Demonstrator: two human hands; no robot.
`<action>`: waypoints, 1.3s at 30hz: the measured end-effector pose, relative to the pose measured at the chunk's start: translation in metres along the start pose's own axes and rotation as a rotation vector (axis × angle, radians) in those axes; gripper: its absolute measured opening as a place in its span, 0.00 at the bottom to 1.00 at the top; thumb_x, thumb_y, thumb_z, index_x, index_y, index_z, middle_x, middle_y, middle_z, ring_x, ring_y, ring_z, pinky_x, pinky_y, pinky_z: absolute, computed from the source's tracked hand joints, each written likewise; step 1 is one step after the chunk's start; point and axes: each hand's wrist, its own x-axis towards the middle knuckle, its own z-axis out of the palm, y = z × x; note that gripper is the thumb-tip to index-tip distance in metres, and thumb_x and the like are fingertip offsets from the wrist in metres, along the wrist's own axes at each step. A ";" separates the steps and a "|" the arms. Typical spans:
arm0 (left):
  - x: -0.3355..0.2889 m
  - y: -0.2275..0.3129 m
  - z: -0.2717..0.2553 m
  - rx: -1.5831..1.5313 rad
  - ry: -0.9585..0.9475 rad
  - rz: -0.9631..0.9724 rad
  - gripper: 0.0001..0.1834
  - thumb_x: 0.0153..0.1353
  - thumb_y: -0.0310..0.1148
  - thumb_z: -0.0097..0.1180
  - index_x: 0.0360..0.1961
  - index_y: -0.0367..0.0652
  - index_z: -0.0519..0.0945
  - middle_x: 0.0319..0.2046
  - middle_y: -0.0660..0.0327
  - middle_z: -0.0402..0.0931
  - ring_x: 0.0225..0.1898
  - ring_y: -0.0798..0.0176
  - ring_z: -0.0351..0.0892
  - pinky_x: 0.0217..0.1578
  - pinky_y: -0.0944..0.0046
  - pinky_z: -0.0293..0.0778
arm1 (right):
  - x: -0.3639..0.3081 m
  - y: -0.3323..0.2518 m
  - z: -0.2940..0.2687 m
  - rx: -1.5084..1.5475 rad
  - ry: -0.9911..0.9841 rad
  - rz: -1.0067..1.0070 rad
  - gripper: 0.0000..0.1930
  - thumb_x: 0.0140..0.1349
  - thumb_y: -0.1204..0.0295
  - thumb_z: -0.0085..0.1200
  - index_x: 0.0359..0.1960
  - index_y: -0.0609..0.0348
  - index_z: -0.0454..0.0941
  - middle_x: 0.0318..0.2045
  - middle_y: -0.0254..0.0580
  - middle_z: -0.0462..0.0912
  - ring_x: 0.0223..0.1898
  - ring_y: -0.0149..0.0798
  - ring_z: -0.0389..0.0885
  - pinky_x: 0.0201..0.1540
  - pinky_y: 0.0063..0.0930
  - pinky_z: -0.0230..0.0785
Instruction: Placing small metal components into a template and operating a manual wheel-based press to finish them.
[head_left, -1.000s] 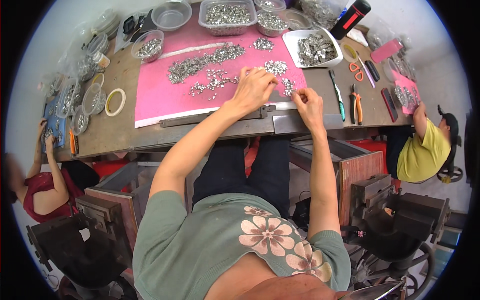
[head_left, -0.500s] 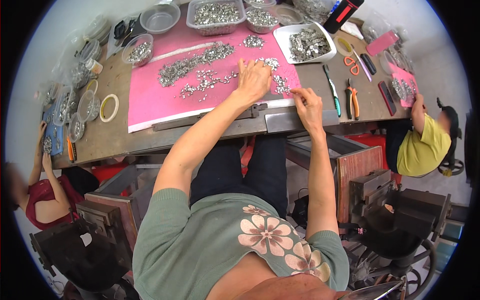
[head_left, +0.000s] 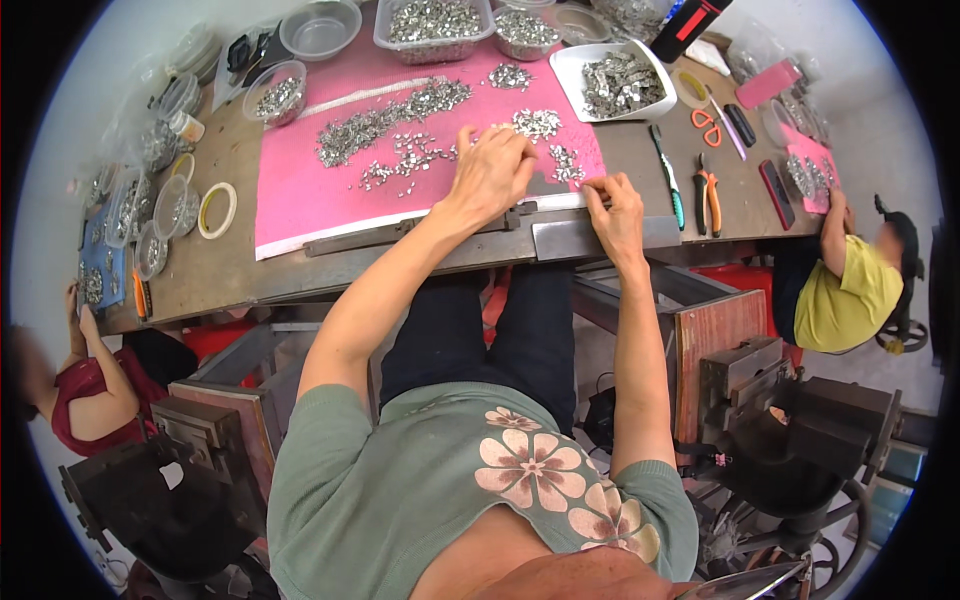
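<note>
A pink mat (head_left: 310, 195) lies on the wooden workbench (head_left: 240, 270) and carries rows and heaps of small silver metal pieces (head_left: 385, 125). My left hand (head_left: 492, 168) rests on the mat with its fingers curled over a small cluster of the pieces (head_left: 535, 123). My right hand (head_left: 612, 205) sits at the mat's near right corner with its fingertips pinched together by another little heap (head_left: 566, 163). Whether a piece is between those fingers is too small to tell. A long grey metal bar (head_left: 420, 228) runs along the bench's front edge under both wrists.
Clear tubs and a white tray (head_left: 618, 78) of metal parts line the back. Pliers (head_left: 707, 190), scissors (head_left: 704, 124) and a toothbrush (head_left: 666, 175) lie to the right. A tape roll (head_left: 217, 209) and small bowls sit left. Other people work at the far left (head_left: 85, 385) and right (head_left: 850, 285).
The view has shifted slightly, with the bench sitting lower in the picture. Both hands stay at the same spot on the mat, with the fingers working over the small pieces.
</note>
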 end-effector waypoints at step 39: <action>-0.081 0.007 -0.029 -0.143 0.128 -0.051 0.09 0.58 0.21 0.62 0.41 0.38 0.83 0.34 0.53 0.78 0.40 0.46 0.75 0.52 0.47 0.69 | 0.002 -0.076 0.040 -0.377 -0.285 -0.902 0.09 0.56 0.74 0.56 0.38 0.63 0.77 0.35 0.42 0.74 0.40 0.44 0.75 0.48 0.37 0.68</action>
